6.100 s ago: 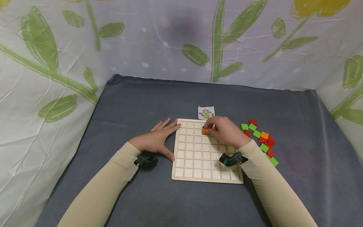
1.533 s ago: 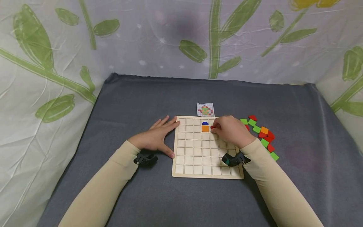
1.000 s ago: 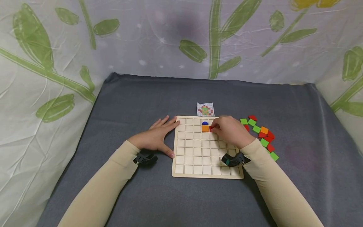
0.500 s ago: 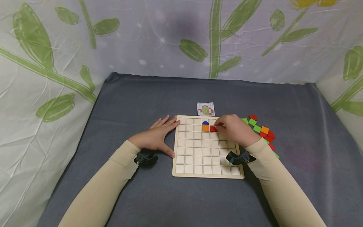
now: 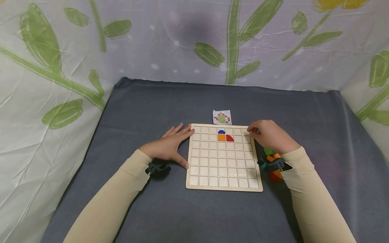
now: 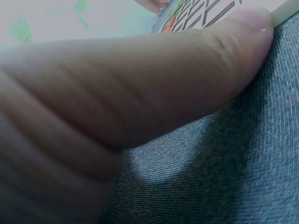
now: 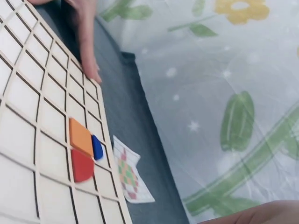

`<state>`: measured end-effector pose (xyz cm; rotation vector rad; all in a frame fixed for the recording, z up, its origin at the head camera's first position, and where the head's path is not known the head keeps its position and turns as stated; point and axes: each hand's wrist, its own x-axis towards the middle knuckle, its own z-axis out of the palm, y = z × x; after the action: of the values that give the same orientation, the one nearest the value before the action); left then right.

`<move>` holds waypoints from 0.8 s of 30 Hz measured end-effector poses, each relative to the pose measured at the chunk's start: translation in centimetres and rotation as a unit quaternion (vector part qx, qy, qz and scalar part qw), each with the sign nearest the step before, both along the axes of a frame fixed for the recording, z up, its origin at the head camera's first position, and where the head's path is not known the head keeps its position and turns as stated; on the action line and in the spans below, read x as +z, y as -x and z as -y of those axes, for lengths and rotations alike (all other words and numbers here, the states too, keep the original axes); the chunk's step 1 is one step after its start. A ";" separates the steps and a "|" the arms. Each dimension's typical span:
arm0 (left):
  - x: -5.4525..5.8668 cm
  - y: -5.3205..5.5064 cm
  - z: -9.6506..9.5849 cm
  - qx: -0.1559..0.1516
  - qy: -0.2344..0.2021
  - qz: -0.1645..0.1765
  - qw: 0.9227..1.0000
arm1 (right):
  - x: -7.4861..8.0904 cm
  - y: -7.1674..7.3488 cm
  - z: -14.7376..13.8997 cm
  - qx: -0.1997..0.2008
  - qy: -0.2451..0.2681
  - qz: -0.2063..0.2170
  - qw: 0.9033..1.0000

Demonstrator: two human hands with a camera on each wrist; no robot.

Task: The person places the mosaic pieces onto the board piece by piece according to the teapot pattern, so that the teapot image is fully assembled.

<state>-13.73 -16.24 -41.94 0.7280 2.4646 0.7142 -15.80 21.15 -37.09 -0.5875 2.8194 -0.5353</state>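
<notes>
My left hand (image 5: 165, 148) lies flat steadying the wooden board (image 5: 223, 175) while my right hand (image 5: 270, 136), loosely curled and empty, hovers over the light, stiff tiles (image 5: 271, 156), probably best pinched by their edges.

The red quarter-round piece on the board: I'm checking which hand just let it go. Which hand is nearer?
Right. The right hand is at the board's far right corner, near the red piece; the left hand rests at the board's left edge.

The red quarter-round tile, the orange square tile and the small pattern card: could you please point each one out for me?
red quarter-round tile (image 5: 229, 138), head view, middle of its face.
orange square tile (image 5: 221, 137), head view, centre of its top.
pattern card (image 5: 222, 117), head view, middle of the printed grid.
</notes>
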 end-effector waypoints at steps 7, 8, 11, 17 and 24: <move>0.1 0.1 -0.1 -0.005 0.000 -0.002 1.000 | -0.1 -0.3 -2.2 -0.013 -0.011 0.000 1.000; 0.1 0.1 -0.1 -0.005 0.000 -0.003 1.000 | -0.1 -0.4 -2.5 -0.014 -0.013 0.000 1.000; 0.0 0.2 -0.1 -0.002 0.005 -0.004 1.000 | -0.3 -0.6 -3.3 -0.017 -0.016 0.001 1.000; -0.1 0.1 0.1 0.000 0.005 -0.001 1.000 | -0.6 -0.5 -4.2 -0.022 -0.025 -0.005 0.999; -0.3 0.1 -0.1 0.002 0.004 -0.001 1.000 | -1.1 -0.5 -4.6 -0.036 -0.027 0.006 0.999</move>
<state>-13.85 -16.18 -42.21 0.7224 2.4700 0.7056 -15.35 25.73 -38.15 -0.4731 2.8429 -0.4707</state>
